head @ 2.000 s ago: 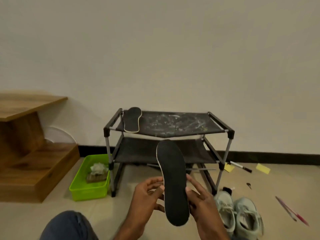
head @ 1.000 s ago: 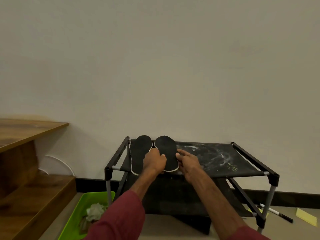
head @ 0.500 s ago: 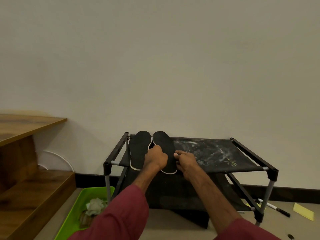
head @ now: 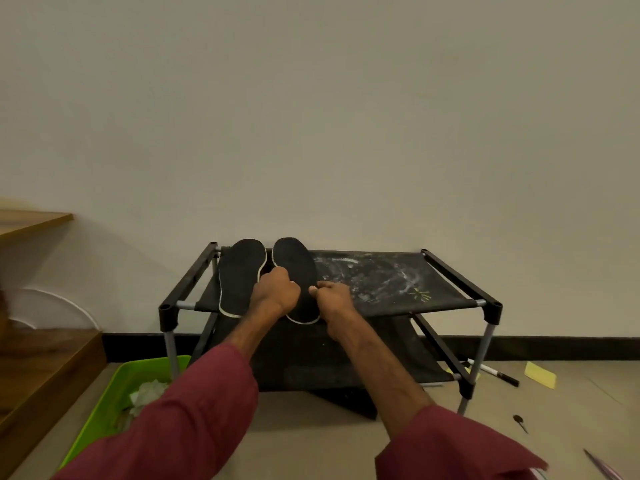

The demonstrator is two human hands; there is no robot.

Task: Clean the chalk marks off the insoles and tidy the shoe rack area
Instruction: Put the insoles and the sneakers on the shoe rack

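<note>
Head view: pairing the insoles on the rack

Bin [head: 104, 403] with a rag [head: 147, 393] sits on the floor left of the rack [head: 460, 271]. Left insole [head: 239, 275] lies flat on the top shelf, toe to the wall. My left hand [head: 275, 291] curls on the inner edge of the right insole [head: 294, 261], and my right hand [head: 334, 297] pinches its outer edge. Probably squaring it against its mate. It sits under both grips, heel overhanging the front. Chalk smears [head: 374, 275] cover the shelf to the right. Marker [head: 495, 372] and note [head: 540, 374] on the floor.
</note>
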